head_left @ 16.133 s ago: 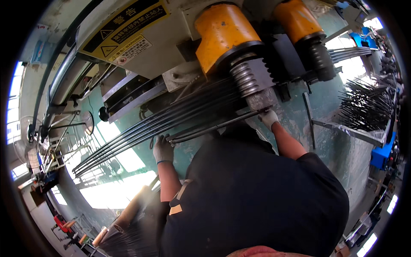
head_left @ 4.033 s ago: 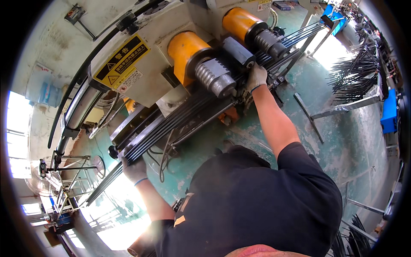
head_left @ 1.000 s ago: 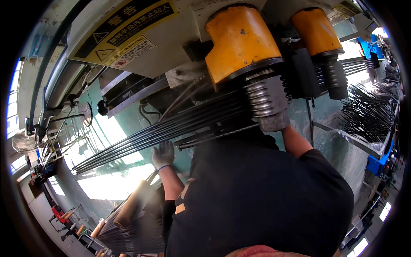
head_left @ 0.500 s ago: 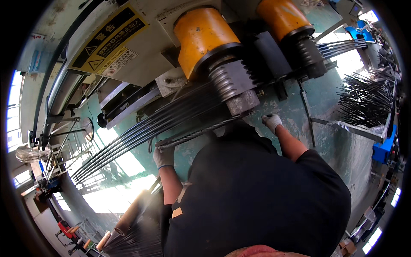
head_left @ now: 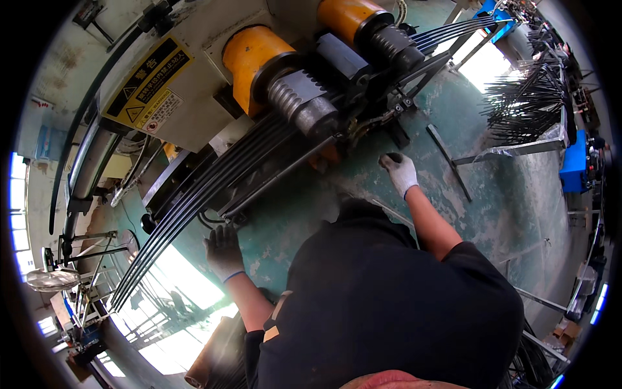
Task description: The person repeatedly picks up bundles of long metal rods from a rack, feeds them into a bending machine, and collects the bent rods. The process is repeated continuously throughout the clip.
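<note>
Head view, looking down over dark-shirted person at large machine. Left hand, dark glove, fingers spread flat, holding nothing, just below bundle of long dark metal rods. Rods run diagonally from lower left up through grooved steel roller under yellow housing. Right hand, white glove, loosely curled; grip contents cannot be told, hovering near machine base over green floor. Rack of rods upper right.
</note>
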The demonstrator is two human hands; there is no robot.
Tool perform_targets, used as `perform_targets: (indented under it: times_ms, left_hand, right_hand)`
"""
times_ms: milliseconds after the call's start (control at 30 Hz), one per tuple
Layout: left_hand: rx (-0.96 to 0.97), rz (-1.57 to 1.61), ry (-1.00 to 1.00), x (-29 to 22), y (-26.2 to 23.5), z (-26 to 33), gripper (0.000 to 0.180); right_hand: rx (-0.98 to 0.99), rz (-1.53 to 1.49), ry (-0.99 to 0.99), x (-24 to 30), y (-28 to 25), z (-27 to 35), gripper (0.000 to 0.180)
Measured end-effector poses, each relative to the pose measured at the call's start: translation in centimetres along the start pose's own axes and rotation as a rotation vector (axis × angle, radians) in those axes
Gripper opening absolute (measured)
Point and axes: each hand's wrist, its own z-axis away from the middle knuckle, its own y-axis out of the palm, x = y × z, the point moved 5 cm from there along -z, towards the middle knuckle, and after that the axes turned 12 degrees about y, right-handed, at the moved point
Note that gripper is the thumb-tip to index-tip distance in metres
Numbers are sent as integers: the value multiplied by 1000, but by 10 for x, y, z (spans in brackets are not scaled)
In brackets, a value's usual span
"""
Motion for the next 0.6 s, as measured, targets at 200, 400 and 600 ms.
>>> perform_targets:
  times_ms: [200, 400, 600]
  left_hand:
    - [200, 66, 243, -74, 66, 13, 68]
    - [121, 119, 385, -105, 157, 58, 63]
    - [228, -164, 689, -162, 203, 60, 58]
  right_hand:
    - [85, -654, -300, 155, 5, 17, 35]
    - [226, -1015, -170, 222, 22, 1, 38]
    - [313, -1194, -109, 232, 41, -35, 21]
